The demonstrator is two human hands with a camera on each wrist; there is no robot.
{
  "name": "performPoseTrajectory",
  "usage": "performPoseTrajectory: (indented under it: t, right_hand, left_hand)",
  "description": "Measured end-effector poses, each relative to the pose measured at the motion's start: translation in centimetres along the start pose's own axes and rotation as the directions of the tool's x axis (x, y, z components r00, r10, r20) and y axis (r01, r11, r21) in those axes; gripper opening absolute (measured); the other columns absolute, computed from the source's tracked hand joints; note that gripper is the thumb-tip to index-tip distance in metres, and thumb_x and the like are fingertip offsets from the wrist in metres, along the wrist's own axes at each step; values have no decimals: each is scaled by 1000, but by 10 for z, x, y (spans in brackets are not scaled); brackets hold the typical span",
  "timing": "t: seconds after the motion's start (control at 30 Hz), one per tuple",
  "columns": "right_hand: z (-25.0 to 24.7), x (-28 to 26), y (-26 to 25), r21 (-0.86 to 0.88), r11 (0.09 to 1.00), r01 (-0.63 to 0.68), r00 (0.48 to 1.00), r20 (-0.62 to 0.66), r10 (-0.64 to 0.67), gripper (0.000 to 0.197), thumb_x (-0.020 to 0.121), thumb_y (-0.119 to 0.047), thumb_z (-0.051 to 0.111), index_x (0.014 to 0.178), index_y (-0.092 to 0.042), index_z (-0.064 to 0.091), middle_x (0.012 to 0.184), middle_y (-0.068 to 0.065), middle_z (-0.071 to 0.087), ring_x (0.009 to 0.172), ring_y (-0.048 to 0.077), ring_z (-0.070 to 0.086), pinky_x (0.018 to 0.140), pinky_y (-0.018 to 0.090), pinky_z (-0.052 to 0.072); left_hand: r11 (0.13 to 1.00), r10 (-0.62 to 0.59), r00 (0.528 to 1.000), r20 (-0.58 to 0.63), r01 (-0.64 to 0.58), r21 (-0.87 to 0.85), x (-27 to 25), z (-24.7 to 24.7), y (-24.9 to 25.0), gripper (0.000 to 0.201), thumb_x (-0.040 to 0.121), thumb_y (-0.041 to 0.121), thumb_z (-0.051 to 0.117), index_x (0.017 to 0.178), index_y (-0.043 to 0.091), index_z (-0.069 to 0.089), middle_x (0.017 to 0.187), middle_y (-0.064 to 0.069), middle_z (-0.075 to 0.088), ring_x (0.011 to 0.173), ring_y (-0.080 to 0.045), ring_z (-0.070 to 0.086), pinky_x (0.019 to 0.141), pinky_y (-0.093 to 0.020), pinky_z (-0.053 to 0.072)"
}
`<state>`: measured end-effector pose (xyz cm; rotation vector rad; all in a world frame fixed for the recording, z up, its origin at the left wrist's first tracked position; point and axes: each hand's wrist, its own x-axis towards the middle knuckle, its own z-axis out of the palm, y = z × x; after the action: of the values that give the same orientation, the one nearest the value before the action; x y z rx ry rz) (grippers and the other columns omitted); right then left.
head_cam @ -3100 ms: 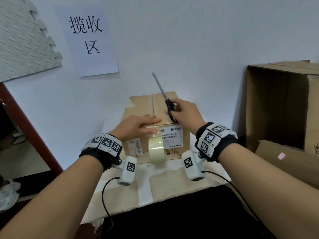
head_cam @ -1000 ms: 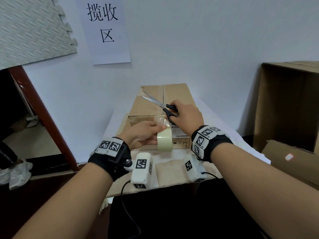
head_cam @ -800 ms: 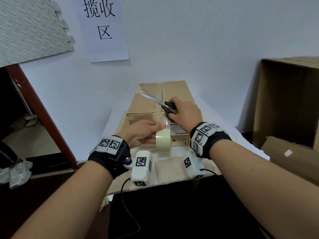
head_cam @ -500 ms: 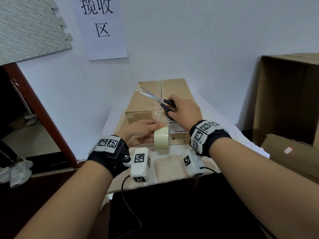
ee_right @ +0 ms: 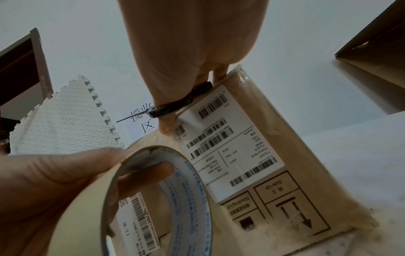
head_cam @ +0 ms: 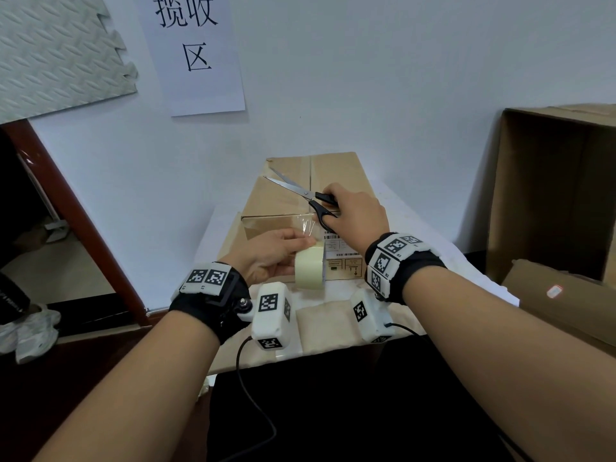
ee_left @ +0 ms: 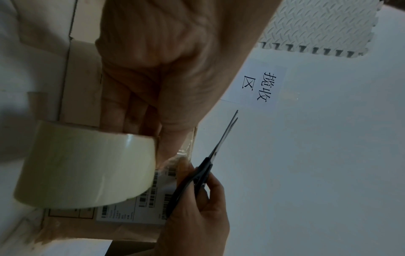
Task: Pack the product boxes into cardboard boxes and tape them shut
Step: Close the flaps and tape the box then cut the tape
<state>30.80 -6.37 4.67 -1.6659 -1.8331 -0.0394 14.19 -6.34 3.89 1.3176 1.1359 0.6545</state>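
Observation:
A closed cardboard box (head_cam: 286, 198) with a white barcode label (ee_right: 228, 143) lies on the white table (head_cam: 420, 228). My left hand (head_cam: 280, 255) holds a roll of clear tape (head_cam: 310, 270) against the box's front face, thumb on the roll's rim and fingers through its core. A short, crinkled strip of tape (head_cam: 308, 225) runs from the roll up to the box's top front edge. My right hand (head_cam: 358, 213) grips black-handled scissors (head_cam: 301, 193) above the box, blades slightly parted and pointing left. In the left wrist view the right hand's fingertip touches the tape strip beside the roll (ee_left: 87, 169).
A tall open cardboard carton (head_cam: 546, 195) stands at the right, with flat cardboard (head_cam: 566, 305) leaning below it. A paper sign (head_cam: 196, 51) and a foam mat (head_cam: 56, 51) hang on the wall. A dark red door frame (head_cam: 83, 221) is at the left.
Three seconds ago my left hand lay flat on the box top and the scissors pointed up. Now that hand holds the roll and the scissors point left. Little has moved in the last second.

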Motion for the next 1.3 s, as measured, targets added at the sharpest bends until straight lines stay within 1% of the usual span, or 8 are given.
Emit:
performPoseTrajectory:
  t: [0.33, 0.53, 0.67, 0.87, 0.97, 1.07, 1.17, 1.3]
  right_hand:
    - [1, 2, 1, -1, 1000, 11, 1000, -15, -11, 30, 86, -46, 57, 109, -27, 53, 92, 0, 67, 86, 27, 61, 68, 33, 49]
    - [2, 2, 1, 15, 1000, 14, 1000, -27, -14, 30, 86, -47, 56, 107, -26, 53, 89, 0, 68, 84, 27, 61, 70, 36, 51]
    - [0, 1, 1, 31, 1000, 0, 1000, -15, 1, 31, 86, -47, 56, 109, -27, 54, 90, -2, 68, 84, 25, 62, 70, 35, 51]
    - [-21, 7, 4, 439, 892, -111, 992, 2, 123, 32, 82, -48, 65, 108, -32, 59, 89, -9, 67, 81, 9, 64, 71, 22, 51]
    - [-27, 8, 7, 514, 840, -173, 982, 19, 190, 32, 73, -61, 63, 97, -41, 61, 84, -7, 71, 88, 15, 68, 86, 37, 53]
    - [-41, 7, 6, 407, 889, -210, 975, 151, 161, 25, 75, -54, 68, 92, -36, 65, 85, -7, 70, 89, 15, 66, 87, 35, 51]
    - [-62, 2, 2, 401, 879, -258, 929, 354, 111, 15, 80, -34, 73, 88, -23, 68, 74, -3, 67, 74, 12, 63, 68, 20, 51]
    - [-80, -3, 2, 361, 889, -283, 879, 467, 90, 26, 80, -18, 74, 102, -6, 67, 82, 7, 72, 79, 18, 69, 79, 29, 57]
  left_hand:
    - [999, -10, 999, -43, 8, -45, 6, 4, -9, 9, 89, 18, 63, 82, 22, 62, 79, 3, 64, 67, -9, 57, 57, -23, 49]
    - [994, -47, 998, -35, 43, -98, 6, 2, -15, 10, 86, 25, 67, 95, 21, 68, 84, 4, 67, 72, -9, 59, 62, -21, 51]
    - [987, -32, 998, -55, 23, -160, 8, 8, -16, 3, 86, 18, 67, 88, 19, 66, 76, 3, 66, 61, -7, 59, 50, -19, 52]
    - [976, -21, 999, -42, 12, -217, 7, 11, -16, 10, 87, 10, 64, 96, 13, 66, 81, -1, 69, 62, -9, 65, 52, -22, 54]
    - [973, -20, 999, -42, 10, -229, 6, 12, -16, 17, 88, 9, 63, 104, 11, 68, 83, 0, 71, 64, -8, 65, 53, -22, 54]
    - [974, -21, 998, -61, 7, -227, 5, 13, -16, 12, 89, 10, 62, 97, 14, 70, 82, 0, 72, 69, -10, 64, 56, -22, 56]
    - [972, -30, 996, -79, 11, -234, 3, 16, -16, 11, 89, 10, 61, 91, 15, 71, 80, 0, 72, 69, -11, 64, 57, -23, 54]
    - [973, -37, 996, -81, 18, -230, -1, 20, -14, 10, 90, 14, 60, 96, 15, 68, 77, 1, 72, 66, -9, 64, 54, -21, 53]
